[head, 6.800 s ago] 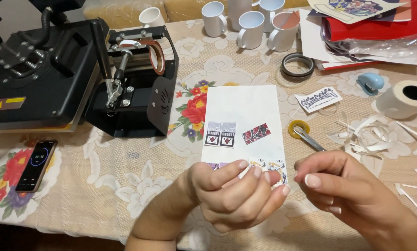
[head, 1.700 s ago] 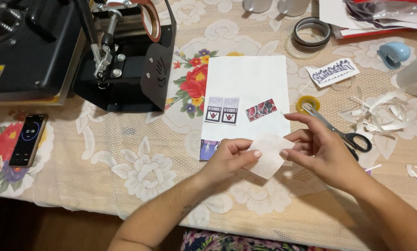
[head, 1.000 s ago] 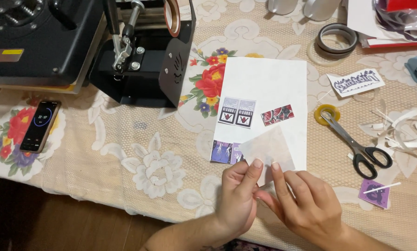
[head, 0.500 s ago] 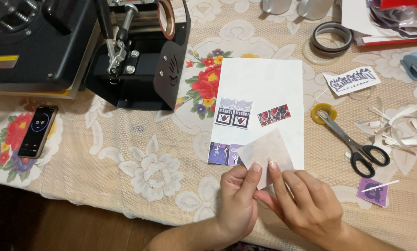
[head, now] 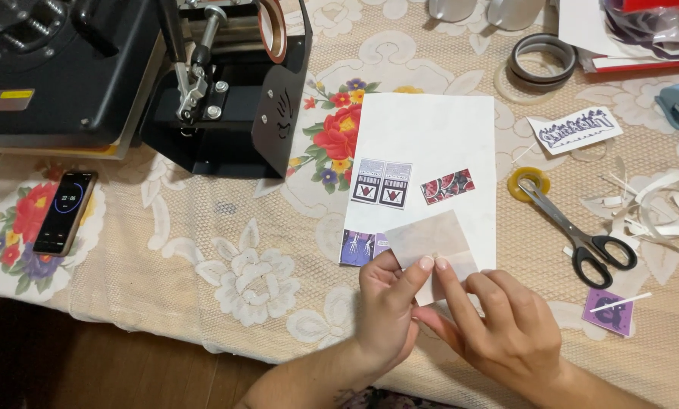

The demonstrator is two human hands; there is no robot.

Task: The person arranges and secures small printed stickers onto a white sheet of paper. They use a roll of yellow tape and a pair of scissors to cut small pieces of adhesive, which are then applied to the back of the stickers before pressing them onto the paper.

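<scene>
Two hands meet at the near edge of the worktop point(head: 203, 250), w/ its cream lace cloth and printed red flowers. Left hand point(head: 387, 303) and right hand point(head: 506, 329) both pinch the near corner of a thin, translucent whitish rectangular film piece point(head: 430, 244); fingertips point(head: 427, 263) pressed together on it, almost touching each other. Neither is spread flat.

Step in hand, as we judge it: laying or peeling the film over the small printed cut-outs on the white paper sheet point(head: 430, 136). Can't tell which of the two, lifting or pressing. Next move likely calls for a steady pinch w/ thumb and forefinger, keeping the film taut so it doesn't crease or stick askew.

Film sits on the near part of the sheet, partly covering the sheet's near right corner, just beside the purple printed cut-out point(head: 360, 248), which it seems to overlap at one edge. Long axis runs approx left-right, tilted: far-right end slightly higher, near corner pointing at the hands.

Also on the sheet: a black-and-white twin-square cut-out point(head: 382, 183) and a red patterned strip point(head: 447, 186), both clear of the film. Black-handled scissors point(head: 574, 223) lie to the right, apart. Black heat press machine point(head: 127, 76) stands far left; dark smartphone point(head: 65, 212) lies near left.
</scene>
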